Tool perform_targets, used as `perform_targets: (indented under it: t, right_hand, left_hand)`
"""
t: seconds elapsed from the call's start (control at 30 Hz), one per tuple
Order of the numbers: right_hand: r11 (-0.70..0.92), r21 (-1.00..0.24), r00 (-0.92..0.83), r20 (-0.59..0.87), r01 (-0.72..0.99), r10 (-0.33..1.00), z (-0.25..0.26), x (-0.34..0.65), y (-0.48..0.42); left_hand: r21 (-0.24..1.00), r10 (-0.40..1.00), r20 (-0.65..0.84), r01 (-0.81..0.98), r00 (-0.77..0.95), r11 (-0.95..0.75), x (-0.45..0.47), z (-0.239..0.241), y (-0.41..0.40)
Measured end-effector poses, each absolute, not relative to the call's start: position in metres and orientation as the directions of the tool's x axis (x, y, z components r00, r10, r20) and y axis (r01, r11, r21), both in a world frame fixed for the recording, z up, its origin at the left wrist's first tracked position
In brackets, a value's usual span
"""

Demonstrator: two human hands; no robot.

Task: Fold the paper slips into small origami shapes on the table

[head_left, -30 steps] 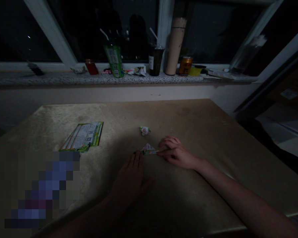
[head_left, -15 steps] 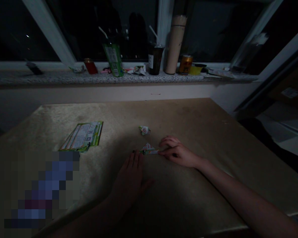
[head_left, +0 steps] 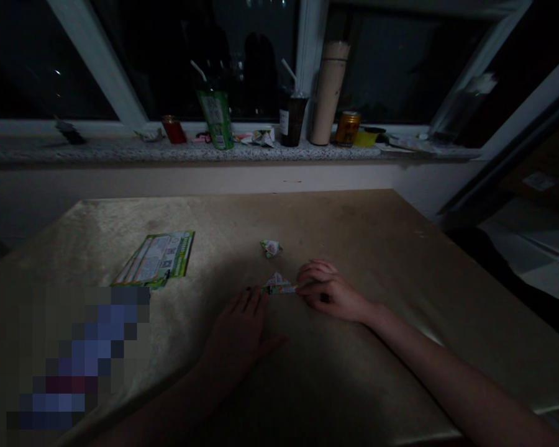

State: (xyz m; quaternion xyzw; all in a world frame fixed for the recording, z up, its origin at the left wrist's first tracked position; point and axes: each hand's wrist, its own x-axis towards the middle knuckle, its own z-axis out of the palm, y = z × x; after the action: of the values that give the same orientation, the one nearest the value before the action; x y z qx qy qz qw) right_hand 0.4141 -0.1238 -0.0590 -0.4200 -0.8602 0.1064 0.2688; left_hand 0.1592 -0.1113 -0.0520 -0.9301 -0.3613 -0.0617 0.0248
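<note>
A small folded piece of printed paper (head_left: 278, 284) lies on the table, with a pointed top and a flat strip along its lower edge. My left hand (head_left: 240, 326) rests flat with fingers stretched out, its fingertips at the paper's left end. At the right end, the curled fingers of my right hand (head_left: 333, 292) pinch the strip's tip. Just beyond sits another small folded paper piece (head_left: 271, 248), touched by neither hand.
Printed green-and-white sheets (head_left: 156, 257) lie stacked at left on the table (head_left: 354, 223); a blurred-out patch is in front of them. Along the windowsill (head_left: 256, 153) stand a green cup (head_left: 217, 121), a dark cup (head_left: 292, 121), a tall bottle (head_left: 328, 93) and a gold can (head_left: 348, 129).
The whole view has shifted down slightly. My right hand's fingers are a little more curled at the paper's right end; my left hand stays almost in place.
</note>
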Motion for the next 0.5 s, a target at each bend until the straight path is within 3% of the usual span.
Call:
perform_targets:
  t: [0.27, 0.4, 0.5]
  right_hand:
    - [0.569, -0.550, -0.354, 0.453, 0.612, 0.818, -0.070, 0.398, -0.111]
    - [0.497, -0.641, -0.259, 0.433, 0.585, 0.863, -0.077, 0.396, -0.106]
    - [0.471, -0.660, -0.253, 0.403, 0.586, 0.880, -0.077, 0.396, -0.105]
  left_hand:
    - [0.214, 0.763, 0.138, 0.733, 0.631, -0.645, 0.161, -0.034, -0.079]
    - [0.424, 0.792, 0.133, 0.688, 0.596, -0.589, 0.160, -0.042, -0.069]
    - [0.468, 0.780, 0.103, 0.662, 0.617, -0.585, 0.162, -0.047, -0.067]
